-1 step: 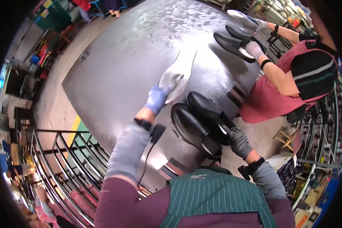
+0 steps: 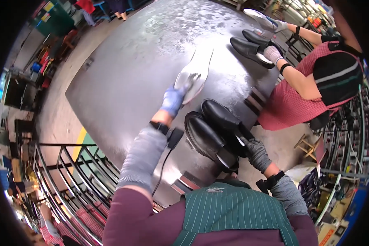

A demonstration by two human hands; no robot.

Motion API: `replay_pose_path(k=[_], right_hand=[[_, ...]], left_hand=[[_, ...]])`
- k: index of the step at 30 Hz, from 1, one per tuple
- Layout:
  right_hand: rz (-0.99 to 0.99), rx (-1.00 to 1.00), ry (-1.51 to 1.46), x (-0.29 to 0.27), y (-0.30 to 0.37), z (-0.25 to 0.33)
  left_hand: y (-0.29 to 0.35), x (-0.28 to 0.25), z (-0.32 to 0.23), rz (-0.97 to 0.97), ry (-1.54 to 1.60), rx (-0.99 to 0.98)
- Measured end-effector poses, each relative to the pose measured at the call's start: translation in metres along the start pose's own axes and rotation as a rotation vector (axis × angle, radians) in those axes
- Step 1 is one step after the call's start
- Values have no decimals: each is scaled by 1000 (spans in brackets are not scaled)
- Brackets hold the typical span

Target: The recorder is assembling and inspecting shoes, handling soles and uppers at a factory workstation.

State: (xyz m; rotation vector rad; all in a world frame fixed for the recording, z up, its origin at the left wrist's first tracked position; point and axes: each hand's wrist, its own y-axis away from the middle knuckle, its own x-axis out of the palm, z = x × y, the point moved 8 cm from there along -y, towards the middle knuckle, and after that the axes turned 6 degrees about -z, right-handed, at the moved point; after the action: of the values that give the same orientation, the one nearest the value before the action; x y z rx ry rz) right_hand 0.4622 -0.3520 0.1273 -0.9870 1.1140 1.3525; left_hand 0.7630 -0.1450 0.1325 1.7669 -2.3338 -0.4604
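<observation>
My left hand (image 2: 177,95), in a pale blue-grey glove, has its fingers over the broad near end of a white insole (image 2: 199,67) above the metal table. The insole's far end melts into the glare there. Nearer me, two black leather shoes lie side by side, toes pointing away: a left shoe (image 2: 203,133) and a right shoe (image 2: 220,114). My right hand (image 2: 256,152), in a dark grey glove, is closed at the back of the right shoe, with a sliver of white by its fingertips. Its thumb side is partly hidden.
The grey metal table (image 2: 115,78) spreads ahead. At the right, a co-worker in a red checked apron (image 2: 289,100) handles another pair of black shoes (image 2: 250,47) and a white insole (image 2: 258,18). A black metal rack (image 2: 76,172) stands at left, a wooden stool (image 2: 307,147) at right.
My left hand and the white insole have shifted slightly away from me and to the right. My right hand and the black shoes stay about where they were.
</observation>
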Motion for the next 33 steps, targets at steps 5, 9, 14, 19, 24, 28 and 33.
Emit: replay_pose_path(k=[5, 9, 14, 19, 24, 28, 33], right_hand=[[100, -22, 137, 44, 30, -2], [-95, -214, -64, 20, 35, 32], [-64, -506, -170, 51, 39, 63], [131, -744, -164, 76, 22, 62], [-62, -1163, -7, 110, 3, 18], [-243, -1350, -543, -37, 26, 46], [-152, -1302, -566, -53, -10, 48]], left_hand=[[13, 54, 11, -38, 135, 174], [210, 95, 87, 781, -264, -120], [221, 94, 148, 346, -630, -214], [203, 118, 164, -73, -804, -138], [206, 101, 179, -489, -682, -78], [324, 42, 116, -600, -535, -119], [480, -36, 36, -1130, -627, -50]])
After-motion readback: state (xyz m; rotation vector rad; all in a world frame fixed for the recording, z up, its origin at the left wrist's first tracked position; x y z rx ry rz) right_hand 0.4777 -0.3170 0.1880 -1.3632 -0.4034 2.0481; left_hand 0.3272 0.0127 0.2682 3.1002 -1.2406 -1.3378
